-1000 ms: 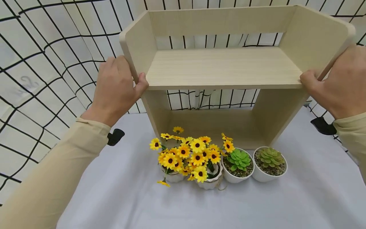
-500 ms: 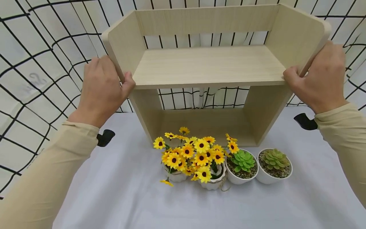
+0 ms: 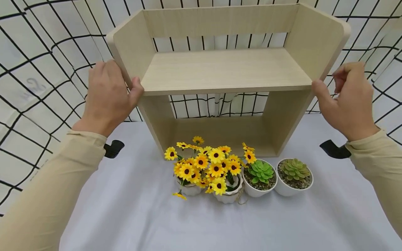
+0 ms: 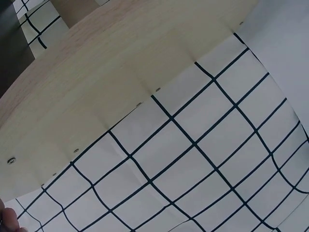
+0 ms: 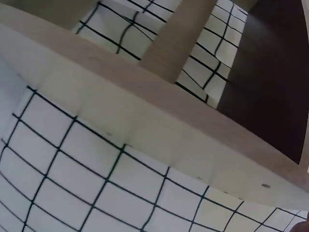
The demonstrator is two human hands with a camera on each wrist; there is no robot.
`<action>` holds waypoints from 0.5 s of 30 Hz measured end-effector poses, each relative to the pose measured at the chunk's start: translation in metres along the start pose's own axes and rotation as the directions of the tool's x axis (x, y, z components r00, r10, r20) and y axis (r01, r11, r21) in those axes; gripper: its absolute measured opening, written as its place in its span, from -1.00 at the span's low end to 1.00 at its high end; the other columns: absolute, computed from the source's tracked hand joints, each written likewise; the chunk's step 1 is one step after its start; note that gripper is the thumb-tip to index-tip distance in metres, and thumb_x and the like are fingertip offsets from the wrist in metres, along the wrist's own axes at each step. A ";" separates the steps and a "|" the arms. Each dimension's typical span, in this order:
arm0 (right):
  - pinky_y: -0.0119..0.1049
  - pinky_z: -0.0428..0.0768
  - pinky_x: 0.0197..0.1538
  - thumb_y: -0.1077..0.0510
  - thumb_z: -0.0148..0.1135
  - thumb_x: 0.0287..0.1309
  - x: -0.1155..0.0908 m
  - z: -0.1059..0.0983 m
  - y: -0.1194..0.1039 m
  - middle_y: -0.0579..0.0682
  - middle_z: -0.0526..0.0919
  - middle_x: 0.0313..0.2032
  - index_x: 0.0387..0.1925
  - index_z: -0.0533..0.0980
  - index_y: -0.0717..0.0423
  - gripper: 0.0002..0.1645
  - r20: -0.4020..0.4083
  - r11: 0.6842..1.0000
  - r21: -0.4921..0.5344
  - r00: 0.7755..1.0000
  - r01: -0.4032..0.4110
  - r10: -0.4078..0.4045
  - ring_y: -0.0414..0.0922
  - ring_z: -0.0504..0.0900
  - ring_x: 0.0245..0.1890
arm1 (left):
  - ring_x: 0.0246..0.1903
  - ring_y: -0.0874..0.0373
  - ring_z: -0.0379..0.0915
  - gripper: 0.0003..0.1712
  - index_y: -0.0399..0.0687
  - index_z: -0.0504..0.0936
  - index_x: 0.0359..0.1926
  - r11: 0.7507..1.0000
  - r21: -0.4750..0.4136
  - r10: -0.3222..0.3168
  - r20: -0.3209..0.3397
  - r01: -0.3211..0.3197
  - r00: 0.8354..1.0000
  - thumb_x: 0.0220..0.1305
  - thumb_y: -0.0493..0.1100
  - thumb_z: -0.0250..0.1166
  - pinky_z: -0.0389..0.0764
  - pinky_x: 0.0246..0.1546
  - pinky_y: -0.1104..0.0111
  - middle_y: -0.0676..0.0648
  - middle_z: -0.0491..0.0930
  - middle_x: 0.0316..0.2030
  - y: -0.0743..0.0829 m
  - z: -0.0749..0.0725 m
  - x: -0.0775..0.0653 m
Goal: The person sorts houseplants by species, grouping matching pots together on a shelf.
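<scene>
A pale wooden two-tier shelf [image 3: 220,71] stands upright on the white cloth. My left hand [image 3: 106,96] grips its left side panel, thumb on the front edge and fingers behind the panel. On the other side my right hand [image 3: 350,101] has its thumb tip right at the right panel's front edge, its fingers apart from the wood and loosely bent. In the left wrist view the panel's outer face [image 4: 96,106] shows, with a bit of hand at the lower left corner. The right wrist view shows the right panel [image 5: 159,121] up close.
Before the shelf stand pots of yellow artificial flowers [image 3: 216,170], a bright green succulent [image 3: 261,171] and a duller green succulent [image 3: 295,169] in white pots. Black wire grid [image 3: 34,87] with white sheeting surrounds the cloth-covered table [image 3: 201,226].
The fingers of my right hand have come off the right panel and moved outward and down. My left hand keeps its grip. The view has shifted, so the shelf appears further left.
</scene>
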State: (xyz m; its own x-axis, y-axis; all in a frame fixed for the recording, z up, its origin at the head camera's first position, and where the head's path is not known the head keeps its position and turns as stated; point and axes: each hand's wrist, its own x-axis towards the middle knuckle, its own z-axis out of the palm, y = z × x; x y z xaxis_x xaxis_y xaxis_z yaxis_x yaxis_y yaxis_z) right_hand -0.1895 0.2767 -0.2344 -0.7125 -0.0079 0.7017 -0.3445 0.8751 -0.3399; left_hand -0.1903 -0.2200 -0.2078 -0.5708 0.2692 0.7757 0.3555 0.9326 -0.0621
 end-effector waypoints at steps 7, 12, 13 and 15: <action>-0.44 0.29 -0.13 0.05 0.35 0.25 -0.052 0.005 0.028 0.15 0.56 -0.23 -0.01 0.52 0.32 -0.55 0.196 0.977 0.090 0.958 0.196 -0.210 -0.34 0.33 -0.18 | -0.23 -0.38 0.25 -0.48 -0.55 0.40 -0.24 1.000 -0.008 -0.010 -0.025 0.010 1.000 0.46 -0.04 -0.11 0.21 -0.17 -0.10 -0.49 0.39 -0.34 -0.002 0.002 0.001; -0.57 0.33 -0.01 0.19 0.55 -0.06 -0.091 0.011 0.046 0.01 0.64 -0.09 0.04 0.54 0.22 -0.42 0.281 0.938 0.243 0.908 0.247 -0.312 -0.47 0.37 -0.08 | -0.16 -0.39 0.23 -0.45 -0.56 0.41 -0.22 1.000 -0.011 -0.011 0.002 0.011 1.000 0.48 -0.01 -0.12 0.22 -0.08 -0.11 -0.50 0.38 -0.31 -0.002 0.003 0.002; -0.57 0.33 0.01 0.17 0.58 -0.11 -0.098 0.012 0.049 -0.03 0.63 -0.07 0.06 0.54 0.22 -0.36 0.284 0.925 0.278 0.898 0.258 -0.335 -0.45 0.39 -0.07 | -0.15 -0.40 0.23 -0.44 -0.56 0.41 -0.22 1.000 -0.010 -0.014 0.003 0.014 1.000 0.47 -0.01 -0.13 0.23 -0.06 -0.11 -0.50 0.38 -0.31 -0.002 0.004 0.001; -0.59 0.32 0.06 0.10 0.67 -0.20 -0.111 0.013 0.055 -0.11 0.61 0.00 0.11 0.53 0.22 -0.21 0.303 0.904 0.344 0.882 0.253 -0.362 -0.42 0.41 -0.04 | -0.13 -0.40 0.21 -0.44 -0.55 0.40 -0.22 1.000 -0.007 -0.022 0.005 0.022 1.000 0.47 0.00 -0.14 0.21 -0.04 -0.14 -0.50 0.37 -0.31 0.000 0.005 0.000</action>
State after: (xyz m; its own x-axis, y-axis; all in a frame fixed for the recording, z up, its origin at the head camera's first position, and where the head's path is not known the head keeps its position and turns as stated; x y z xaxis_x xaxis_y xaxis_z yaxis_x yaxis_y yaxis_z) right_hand -0.1374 0.3193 -0.3386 -0.6886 -0.4702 0.5521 -0.7020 0.6231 -0.3448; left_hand -0.1946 -0.2191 -0.2111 -0.5819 0.2499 0.7739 0.3483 0.9365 -0.0404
